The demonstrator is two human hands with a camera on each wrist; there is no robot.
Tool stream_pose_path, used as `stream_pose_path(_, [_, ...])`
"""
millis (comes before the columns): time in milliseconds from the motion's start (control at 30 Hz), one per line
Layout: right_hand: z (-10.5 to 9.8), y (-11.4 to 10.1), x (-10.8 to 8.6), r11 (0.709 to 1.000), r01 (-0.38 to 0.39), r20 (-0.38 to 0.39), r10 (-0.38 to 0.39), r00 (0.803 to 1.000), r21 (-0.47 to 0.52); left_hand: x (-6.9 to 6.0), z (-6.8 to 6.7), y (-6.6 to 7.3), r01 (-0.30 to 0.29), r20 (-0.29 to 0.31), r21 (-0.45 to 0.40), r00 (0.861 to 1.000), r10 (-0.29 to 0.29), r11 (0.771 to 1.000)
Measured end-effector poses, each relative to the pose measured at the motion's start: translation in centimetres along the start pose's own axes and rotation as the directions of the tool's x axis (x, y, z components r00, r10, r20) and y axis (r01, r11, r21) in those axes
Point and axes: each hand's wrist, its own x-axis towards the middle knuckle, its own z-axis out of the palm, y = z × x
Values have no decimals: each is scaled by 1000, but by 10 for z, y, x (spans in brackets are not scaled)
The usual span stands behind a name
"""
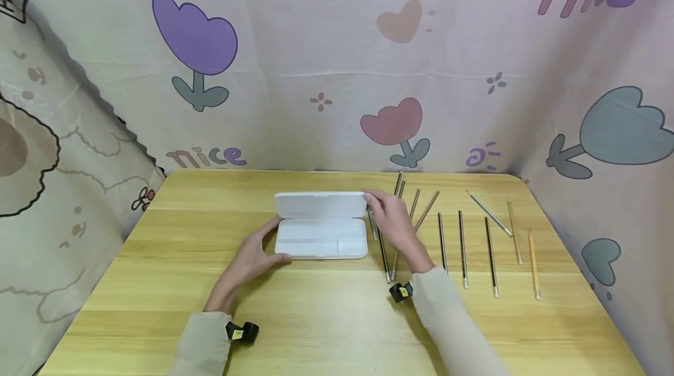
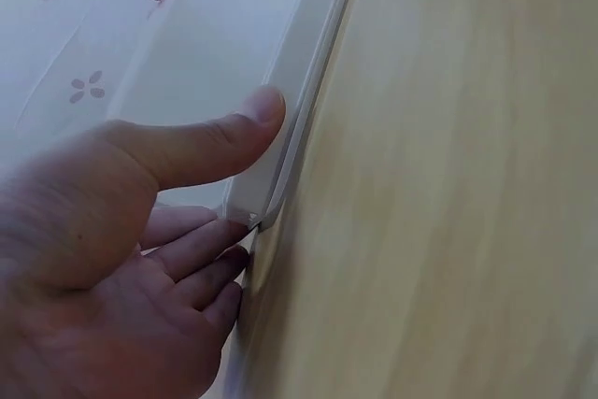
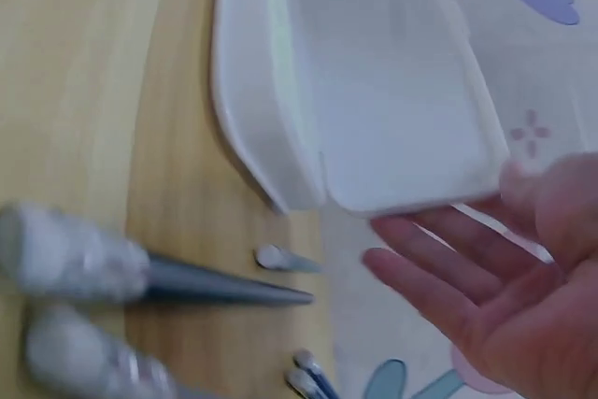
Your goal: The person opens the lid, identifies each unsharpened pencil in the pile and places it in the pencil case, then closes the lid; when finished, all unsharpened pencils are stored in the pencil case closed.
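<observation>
Head view, pencil case (image 1: 308, 248): light, stiff plastic, I'd guess
Left hand (image 1: 251, 258): fingers gripping its end
Right hand (image 1: 392, 219): fingers pinch lid (image 1: 320, 206), good spot imo

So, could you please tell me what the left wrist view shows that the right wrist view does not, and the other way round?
Only the left wrist view: the left hand, its thumb on the case's front wall.

Only the right wrist view: the right hand, holding the lid near a corner, and several pencils, the nearest ones blurred.

Both: the white case, part of the table and the printed cloth.
</observation>
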Motion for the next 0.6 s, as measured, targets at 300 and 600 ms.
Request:
stream_pose_path(300, [12, 12, 24, 998, -34, -144, 28, 989, -43, 1, -1, 0, 9, 31, 10, 999, -9, 1000])
stream_pose_path(600, [13, 23, 38, 982, -131, 36, 137, 990, -137, 0, -2, -1, 6, 35, 69, 999, -9, 998])
